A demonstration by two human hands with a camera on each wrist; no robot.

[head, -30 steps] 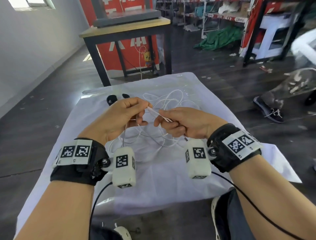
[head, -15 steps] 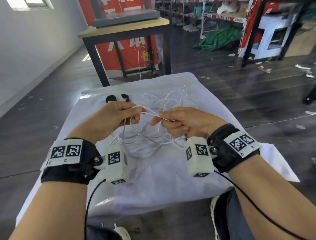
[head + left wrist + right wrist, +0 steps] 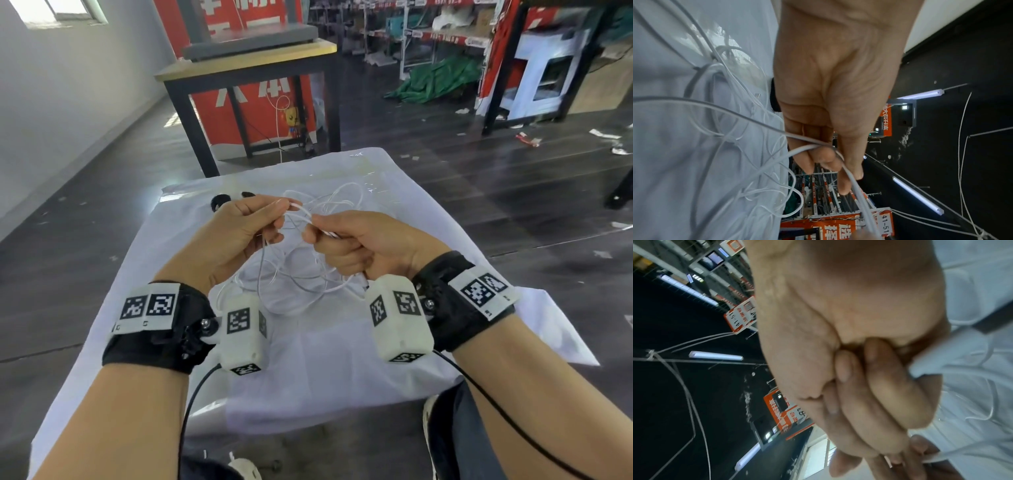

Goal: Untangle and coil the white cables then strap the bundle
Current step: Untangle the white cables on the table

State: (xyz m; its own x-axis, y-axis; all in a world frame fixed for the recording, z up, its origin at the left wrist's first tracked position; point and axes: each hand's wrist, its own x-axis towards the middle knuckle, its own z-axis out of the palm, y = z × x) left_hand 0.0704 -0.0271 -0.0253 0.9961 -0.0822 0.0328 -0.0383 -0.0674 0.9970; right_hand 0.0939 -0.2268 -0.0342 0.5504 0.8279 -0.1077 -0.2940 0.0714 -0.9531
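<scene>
Nearest, both hands are raised over the white cloth point(image 3: 325, 370). The left hand point(image 3: 233, 236) pinches a strand of the white cables point(image 3: 301, 274) between thumb and curled fingers. Just to its right, the right hand point(image 3: 363, 240) is curled tightly around another strand. Loose loops hang below and spread farther on the cloth. Beyond the left hand lie black straps point(image 3: 221, 202).

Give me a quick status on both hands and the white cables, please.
Left hand and right hand both pinching one strand, raised. White cables tangled, uncoiled, on the white cloth. Black straps lying beyond, untouched.
</scene>
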